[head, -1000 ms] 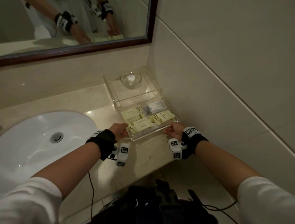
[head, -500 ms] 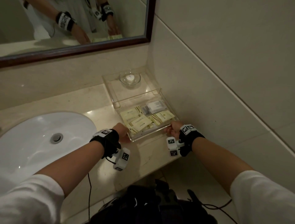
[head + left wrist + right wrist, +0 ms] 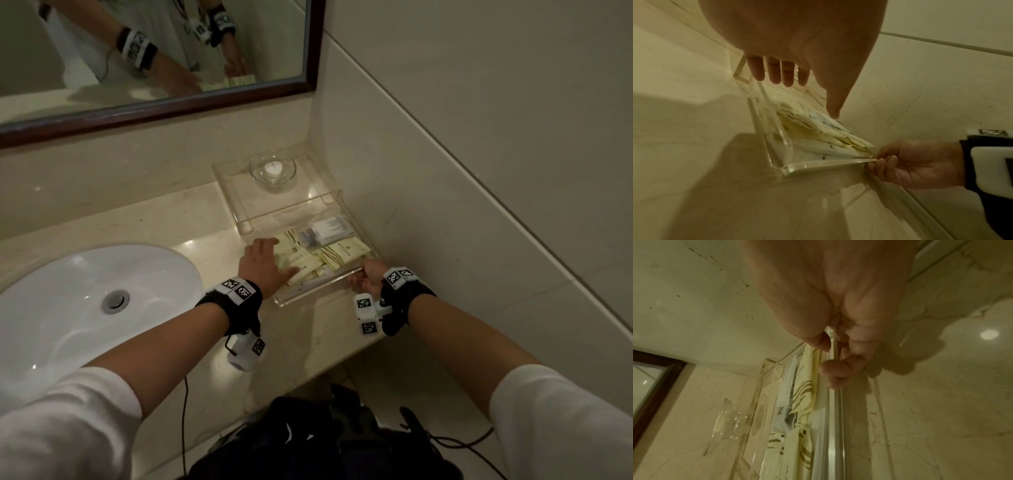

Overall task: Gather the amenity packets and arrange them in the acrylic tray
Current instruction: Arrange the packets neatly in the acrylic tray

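Note:
The clear acrylic tray (image 3: 310, 290) sits on the marble counter against the right wall, with several cream and white amenity packets (image 3: 346, 251) lying loosely inside. My left hand (image 3: 265, 263) hovers flat over the tray's left part, fingers straight above the packets (image 3: 818, 129); whether it touches them I cannot tell. My right hand (image 3: 364, 277) pinches the tray's front rim at its right corner. In the left wrist view the right hand (image 3: 910, 162) holds that rim (image 3: 828, 163) between thumb and fingers. The right wrist view shows the fingertips (image 3: 831, 368) curled on the rim beside striped packets (image 3: 804, 389).
A white sink basin (image 3: 85, 308) lies to the left. Behind the tray a glass dish (image 3: 273, 170) with a white soap stands on a clear acrylic stand (image 3: 233, 192). A framed mirror (image 3: 154, 109) hangs above. A dark bag (image 3: 325, 445) sits below the counter edge.
My left hand left the tray's front left corner and moved forward over the packets with fingers spread. The right hand stayed pinching the front rim.

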Motion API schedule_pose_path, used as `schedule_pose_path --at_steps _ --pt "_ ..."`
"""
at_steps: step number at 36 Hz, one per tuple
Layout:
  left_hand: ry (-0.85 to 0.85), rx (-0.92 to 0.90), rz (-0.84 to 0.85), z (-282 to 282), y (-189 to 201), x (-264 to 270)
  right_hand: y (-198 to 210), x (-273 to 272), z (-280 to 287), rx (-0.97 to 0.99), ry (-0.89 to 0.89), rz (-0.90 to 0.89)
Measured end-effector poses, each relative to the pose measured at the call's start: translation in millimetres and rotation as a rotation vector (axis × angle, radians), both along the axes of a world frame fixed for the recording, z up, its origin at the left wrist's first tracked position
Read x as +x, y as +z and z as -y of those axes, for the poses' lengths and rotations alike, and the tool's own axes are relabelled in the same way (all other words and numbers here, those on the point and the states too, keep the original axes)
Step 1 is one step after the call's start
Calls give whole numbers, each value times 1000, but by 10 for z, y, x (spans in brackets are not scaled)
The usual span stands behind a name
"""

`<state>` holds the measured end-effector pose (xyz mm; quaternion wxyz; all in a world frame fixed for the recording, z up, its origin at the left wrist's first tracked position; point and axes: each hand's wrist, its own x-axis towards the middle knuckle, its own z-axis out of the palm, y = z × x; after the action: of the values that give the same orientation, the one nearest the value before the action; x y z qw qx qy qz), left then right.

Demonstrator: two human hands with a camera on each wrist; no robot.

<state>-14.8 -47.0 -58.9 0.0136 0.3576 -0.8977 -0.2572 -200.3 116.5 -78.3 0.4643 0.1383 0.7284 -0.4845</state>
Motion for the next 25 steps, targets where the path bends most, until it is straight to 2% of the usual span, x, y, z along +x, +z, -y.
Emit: schedule_pose_path --at_steps 5,11,19,25 --pt "-163 -37 156 1 -30 -82 -25 18 11 -12 -20 0" --pt "-244 -52 183 -9 -47 -121 20 51 10 -16 -26 -8" --pt "-341 20 149 54 -87 -66 44 71 16 -3 -15 -27" --pt "-289 40 28 99 -86 -66 162 44 -35 183 166 -78"
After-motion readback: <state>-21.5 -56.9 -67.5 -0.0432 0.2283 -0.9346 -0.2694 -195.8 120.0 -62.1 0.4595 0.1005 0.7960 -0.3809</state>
